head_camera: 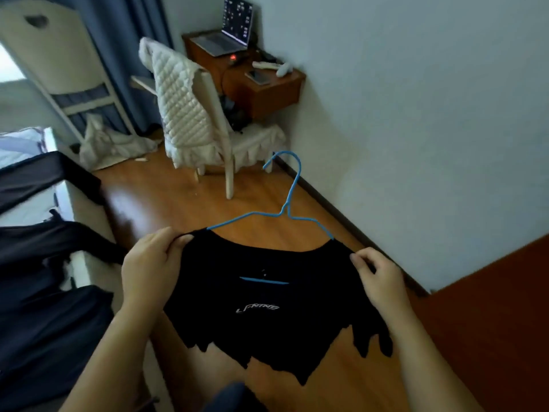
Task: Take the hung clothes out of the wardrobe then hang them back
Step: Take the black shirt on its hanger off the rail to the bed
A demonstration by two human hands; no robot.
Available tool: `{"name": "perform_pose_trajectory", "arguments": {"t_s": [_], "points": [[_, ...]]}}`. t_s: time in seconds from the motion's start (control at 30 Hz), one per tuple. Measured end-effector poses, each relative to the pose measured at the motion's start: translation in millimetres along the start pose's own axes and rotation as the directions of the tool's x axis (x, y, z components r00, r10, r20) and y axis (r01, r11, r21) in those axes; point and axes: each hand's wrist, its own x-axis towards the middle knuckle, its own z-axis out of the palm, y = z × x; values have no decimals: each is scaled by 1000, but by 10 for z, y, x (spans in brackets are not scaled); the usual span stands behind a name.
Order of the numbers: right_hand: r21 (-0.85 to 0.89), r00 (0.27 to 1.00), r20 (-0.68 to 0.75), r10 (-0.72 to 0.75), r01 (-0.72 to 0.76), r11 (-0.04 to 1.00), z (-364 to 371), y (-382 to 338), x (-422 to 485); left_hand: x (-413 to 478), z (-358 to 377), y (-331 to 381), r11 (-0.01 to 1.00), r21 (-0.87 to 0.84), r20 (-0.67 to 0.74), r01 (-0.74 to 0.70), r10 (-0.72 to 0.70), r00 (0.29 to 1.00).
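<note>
Holding a black shirt (pixel 267 316) out in front of the body, the person has a hand at each shoulder. The left hand (pixel 148 263) has its fingers curled and pinches the cloth at the left shoulder between thumb and fingers. The right hand (pixel 377 278) pinches the right shoulder the same way.

The shirt sits on a blue wire hanger (pixel 286 210). The hook points away, over the floor, and the bottom bar shows through the neck opening. The shirt is out of the wardrobe, in mid-air above the wooden floor (pixel 166 197).

The cloth looks soft and light. It sags between the hands and its hem hangs in loose folds, so I judge it will slide off the thin wire if tipped. The hanger looks light but springy, and it is the only stiff part. For hanging back, the best hold seems to be the neck of the hook, with the other hand steadying a shoulder.

To the left, dark clothes (pixel 44 257) lie on a bed (pixel 86 212). At the right edge a red-brown panel (pixel 490 316) stands near the wall; I cannot tell whether it belongs to the wardrobe. Farther off stands a chair (pixel 228 173) with a white quilted jacket (pixel 181 108) over its back. Beyond it is a desk (pixel 267 93) holding an open laptop (pixel 228 34) and a phone (pixel 258 77), with a blue curtain (pixel 118 40) to the left.
</note>
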Motion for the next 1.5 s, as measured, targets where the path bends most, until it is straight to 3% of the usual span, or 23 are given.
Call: {"name": "perform_pose_trajectory", "arguments": {"t_s": [0.13,0.37,0.57,0.73,1.07,1.37,1.5], "points": [[13,989,92,-117,116,993,563,-500,796,411,-149,-424,993,20,-91,115,-113,989],[17,931,197,-306,309,951,1820,-1615,2134,1452,-128,-1508,927,-150,-165,344,-367,916],[75,833,312,-456,457,886,2976,-2863,3041,2256,-373,-2481,834,-221,-240,506,-549,801],[108,791,360,-496,492,864,3783,-3397,3620,2789,-353,-3036,757,-224,-262,614,-654,710],[228,730,468,-498,445,866,5297,-4351,5494,4519,116,-3814,641,-268,-294,719,-765,572],[301,591,490,-641,575,761,6334,-5924,7183,6337,148,-4414,598,-387,-348,702,-799,490],[343,455,556,-696,637,690,6925,-6652,7468,6725,102,-4847,547,-441,-380,711,-832,404]]}}
